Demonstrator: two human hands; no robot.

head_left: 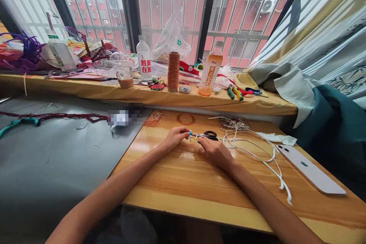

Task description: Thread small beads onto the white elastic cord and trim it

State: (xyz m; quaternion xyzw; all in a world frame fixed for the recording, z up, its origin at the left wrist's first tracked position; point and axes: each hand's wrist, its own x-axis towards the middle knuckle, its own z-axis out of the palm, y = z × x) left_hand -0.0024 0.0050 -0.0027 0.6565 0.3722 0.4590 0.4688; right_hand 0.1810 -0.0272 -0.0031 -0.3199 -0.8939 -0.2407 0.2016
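Both my hands meet over the wooden board (183, 183). My left hand (175, 137) is closed in a pinch on a small white piece with a blue tip (190, 134). My right hand (215, 151) is closed too, its fingertips pinching the other end of that same small piece, which looks like thin wire or cord. Black-handled scissors (211, 134) lie just beyond my right fingers. White cords (257, 154) trail off to the right of my right hand.
A coil of copper wire (185, 118) and loose copper strands (153, 119) lie farther back. A white phone (310, 169) lies face down at the right. The yellow sill holds a thread spool (173, 71), two bottles (210, 70), a cup (123, 71) and pliers (235, 92).
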